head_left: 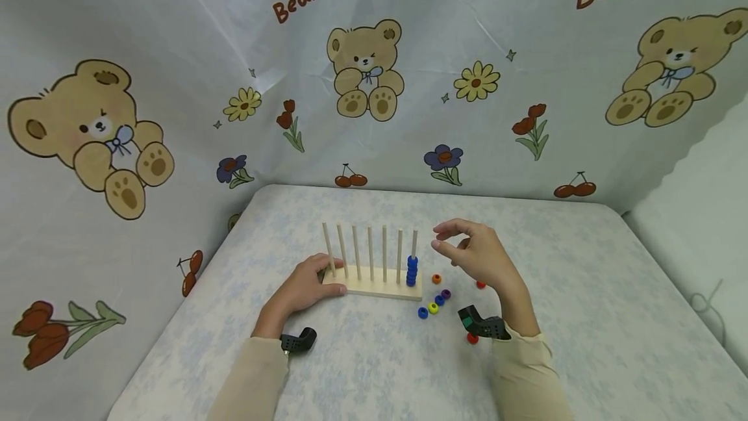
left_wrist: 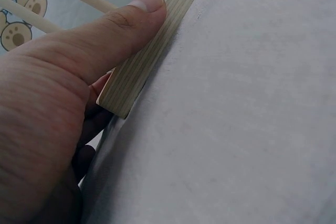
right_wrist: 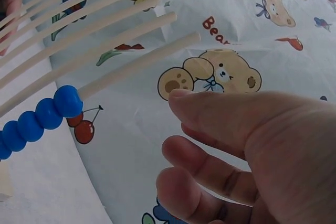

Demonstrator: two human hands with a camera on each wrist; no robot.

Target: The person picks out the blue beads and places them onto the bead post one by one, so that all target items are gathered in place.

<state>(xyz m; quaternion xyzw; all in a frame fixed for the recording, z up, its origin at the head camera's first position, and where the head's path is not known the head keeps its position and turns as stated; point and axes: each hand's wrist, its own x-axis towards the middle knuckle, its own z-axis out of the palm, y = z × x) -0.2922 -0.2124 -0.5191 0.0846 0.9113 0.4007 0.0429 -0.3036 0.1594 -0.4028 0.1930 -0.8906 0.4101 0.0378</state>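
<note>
A pale wooden peg rack (head_left: pixel 374 286) with a row of upright pegs stands on the table. Several blue beads (head_left: pixel 411 271) are stacked on its rightmost peg, whose upper part shows bare wood. My left hand (head_left: pixel 306 284) grips the rack's left end, thumb along the front edge; in the left wrist view the thumb presses the wooden base (left_wrist: pixel 142 66), and the other fingers are mostly hidden behind it. My right hand (head_left: pixel 476 252) hovers right of the rightmost peg, fingers loosely bent. In the right wrist view a gap shows between thumb and fingers (right_wrist: pixel 181 153), with nothing held.
Loose beads lie right of the rack: an orange bead (head_left: pixel 436 279), a purple bead (head_left: pixel 446 293), a yellow bead (head_left: pixel 432 307), two blue ones and a red bead (head_left: pixel 472 338) near the right wrist. Another red bead (head_left: pixel 481 284) is partly hidden under the right hand. A bear-printed sheet (head_left: pixel 409 148) hangs behind.
</note>
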